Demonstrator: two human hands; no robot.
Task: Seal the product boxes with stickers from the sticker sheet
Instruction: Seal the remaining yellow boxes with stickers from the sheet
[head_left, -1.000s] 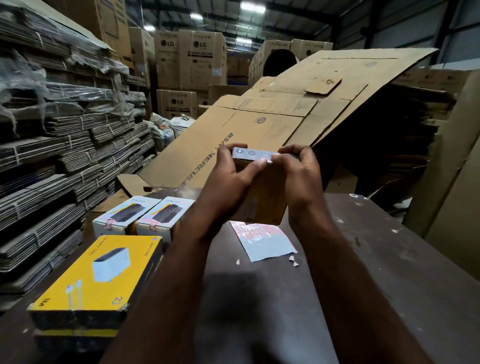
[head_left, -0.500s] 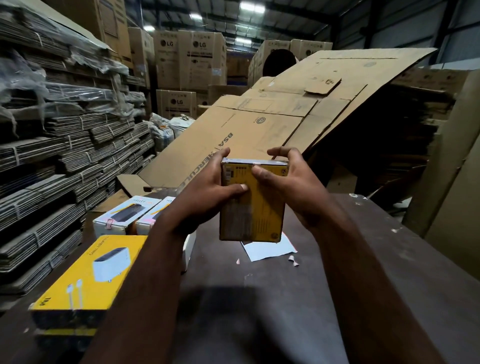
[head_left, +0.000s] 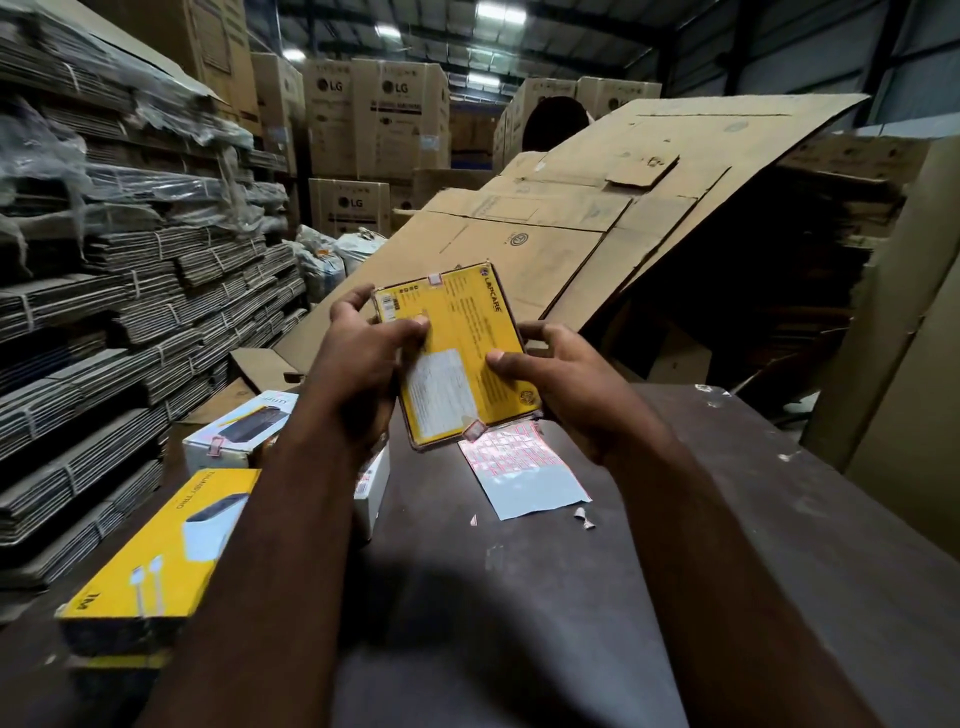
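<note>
Nearest to me, at the near left edge of the table (head_left: 519, 634), lies a long yellow product box (head_left: 156, 551) printed with a white charger, and it rests on top of another yellow box. Farther along the left edge stands a white product box (head_left: 239, 436) with a pink sticker over its end flap. A second white box (head_left: 372, 483) shows just beside it, mostly hidden behind my left forearm. Toward the middle of the table the sticker sheet (head_left: 524, 473) lies flat, its far part covered in rows of pink stickers and its near part bare, with a few torn paper scraps (head_left: 584, 517) just beside its near corner. Above the sheet's far end I hold a flat yellow Lapcare box (head_left: 457, 358) off the table, tilted, its printed back facing me. My left hand (head_left: 353, 374) grips its left edge with the thumb across the face, and my right hand (head_left: 566, 384) grips the right edge the same way. A pink sticker (head_left: 434, 279) sits on the box's top edge and another (head_left: 474, 429) on its bottom edge. Beyond the table's far edge a big flattened cardboard sheet (head_left: 571, 223) leans at a slant. To the left stand strapped bundles of flat cartons (head_left: 130, 312), and at the back are stacked LG cartons (head_left: 374, 119).
</note>
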